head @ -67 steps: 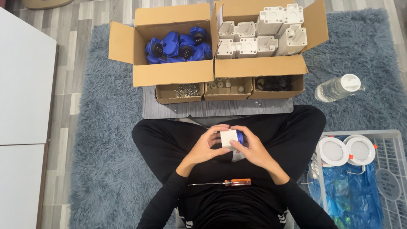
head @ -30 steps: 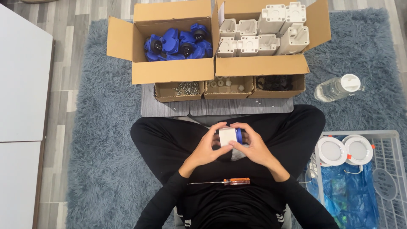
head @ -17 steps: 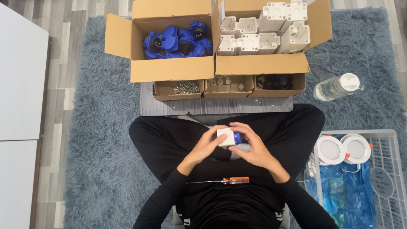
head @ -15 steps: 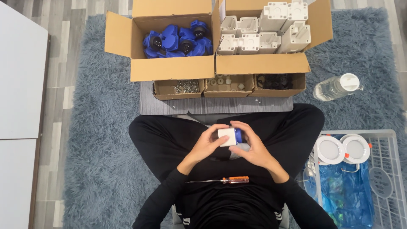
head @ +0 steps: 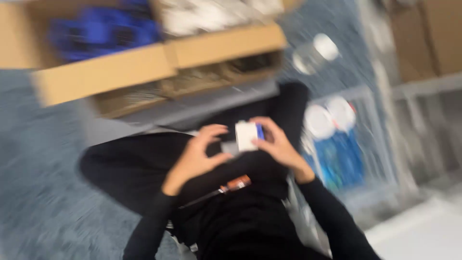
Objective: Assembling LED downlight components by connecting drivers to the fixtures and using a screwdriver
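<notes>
At the centre of the frame, over the person's lap, a small white block (head: pixel 246 136) sat between the two hands, with a blue part (head: pixel 260 131) showing at its right edge. The right hand (head: pixel 276 144) cupped it from the right and below, fingers curled round the blue side and plainly grasping; the left hand (head: pixel 199 151) lay to the left, thumb and fingertips bent toward the block's near face, but motion blur hid whether they touched it or stopped just short, so its grip could not be told. The block lay closer to the right hand, its longer side running roughly up and down the frame. It looked hard, smooth and boxy, probably plastic. Below the hands, on the dark trousers, a screwdriver (head: pixel 226 187) with an orange handle lay slanting, handle toward the upper right, nearer the left hand. At upper left, a cardboard box (head: pixel 103 72) held blue pieces (head: pixel 103 31), and the box beside it held pale ones (head: pixel 211 14), both smeared. A clear bottle (head: pixel 313 54) with a white cap lay at upper right on the shaggy blue-grey rug (head: pixel 38 173). Right of the hands a wire basket (head: pixel 380 139) held white round lids (head: pixel 329 118) and blue packaging (head: pixel 339 161).
</notes>
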